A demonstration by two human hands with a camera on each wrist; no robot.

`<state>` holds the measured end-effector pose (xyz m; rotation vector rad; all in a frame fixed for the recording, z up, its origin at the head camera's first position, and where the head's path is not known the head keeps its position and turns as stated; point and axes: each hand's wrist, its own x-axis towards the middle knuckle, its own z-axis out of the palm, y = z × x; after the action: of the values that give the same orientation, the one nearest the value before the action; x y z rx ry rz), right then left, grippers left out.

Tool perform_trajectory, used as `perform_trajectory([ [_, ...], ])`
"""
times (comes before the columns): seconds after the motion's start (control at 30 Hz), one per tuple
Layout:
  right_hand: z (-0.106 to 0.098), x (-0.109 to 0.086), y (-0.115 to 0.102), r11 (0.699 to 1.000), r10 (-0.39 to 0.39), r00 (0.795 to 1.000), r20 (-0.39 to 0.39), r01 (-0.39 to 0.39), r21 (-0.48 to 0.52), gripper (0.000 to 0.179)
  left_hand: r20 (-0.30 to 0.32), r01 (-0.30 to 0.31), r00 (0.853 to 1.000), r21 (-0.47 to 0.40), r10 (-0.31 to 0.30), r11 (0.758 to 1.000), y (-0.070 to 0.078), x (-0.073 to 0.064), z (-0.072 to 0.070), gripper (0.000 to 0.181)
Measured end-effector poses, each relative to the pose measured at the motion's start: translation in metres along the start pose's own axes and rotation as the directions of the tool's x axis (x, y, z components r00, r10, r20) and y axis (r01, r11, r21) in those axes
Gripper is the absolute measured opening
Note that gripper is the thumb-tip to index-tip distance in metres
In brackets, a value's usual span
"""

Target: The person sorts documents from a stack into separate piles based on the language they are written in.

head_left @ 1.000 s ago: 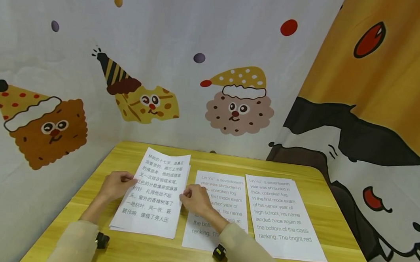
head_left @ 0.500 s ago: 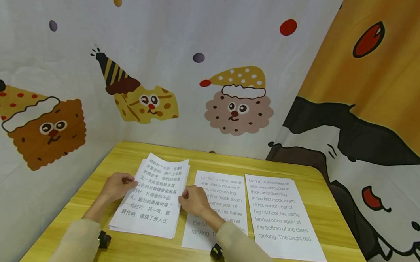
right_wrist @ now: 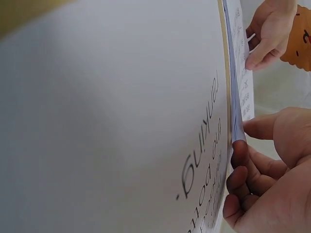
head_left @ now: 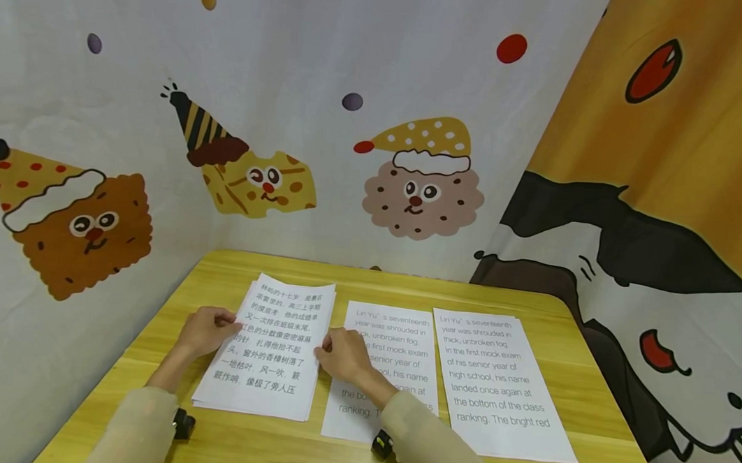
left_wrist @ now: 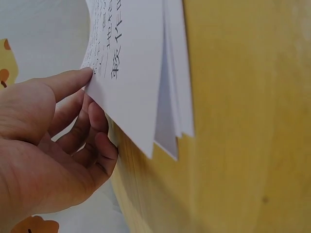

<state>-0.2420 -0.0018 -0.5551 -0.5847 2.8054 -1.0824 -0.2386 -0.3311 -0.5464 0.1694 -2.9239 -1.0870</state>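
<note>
A sheet of paper (head_left: 270, 352) printed with Chinese text lies over other sheets on the left part of the table. My left hand (head_left: 207, 331) pinches its left edge between thumb and curled fingers; in the left wrist view the thumb (left_wrist: 73, 82) presses on the printed face. The right hand (head_left: 344, 352) pinches the opposite edge, thumb on top and fingertips (right_wrist: 238, 153) beneath. Under the top sheet, the corners of several sheets (left_wrist: 179, 97) fan slightly apart. Beneath my right forearm lies a page of English text (head_left: 376, 316), partly covered.
Another English-printed page (head_left: 501, 385) lies at the right, with a further sheet edge showing behind its top corner. The yellow wood-grain table (head_left: 271, 457) meets a cartoon-printed curtain (head_left: 320, 243) at the back. Black wrist devices (head_left: 183, 424) sit on both sleeves.
The top Chinese-text sheet has come down towards me and its far edge now sits lower, showing more of the sheets beneath. Both hands keep their pinch and have barely shifted.
</note>
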Motion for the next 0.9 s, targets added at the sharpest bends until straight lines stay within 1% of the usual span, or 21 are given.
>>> perform_trajectory([
  [0.27, 0.0002, 0.0005, 0.001, 0.999, -0.001, 1.0, -0.011, 0.001, -0.035, 0.013, 0.002, 0.031, 1.0, 0.008, -0.031, 0.999, -0.002, -0.0014, 0.0009, 0.036],
  [0.53, 0.0007, 0.0009, 0.0017, 0.997, -0.014, 1.0, -0.025, 0.012, -0.08, 0.018, 0.006, 0.047, 0.999, 0.003, -0.047, 0.999, -0.0006, -0.0047, -0.0015, 0.036],
  [0.7, -0.0003, -0.0002, 0.0005, 0.997, -0.012, 1.0, -0.023, 0.01, -0.079, 0.022, 0.014, 0.053, 0.998, 0.002, -0.053, 0.999, 0.0023, -0.0081, -0.0035, 0.037],
  [0.9, -0.0029, -0.0015, -0.0007, 0.998, -0.005, 1.0, -0.019, 0.004, -0.07, 0.029, 0.018, 0.048, 0.999, 0.008, -0.049, 0.999, 0.0, -0.0074, -0.0037, 0.037],
])
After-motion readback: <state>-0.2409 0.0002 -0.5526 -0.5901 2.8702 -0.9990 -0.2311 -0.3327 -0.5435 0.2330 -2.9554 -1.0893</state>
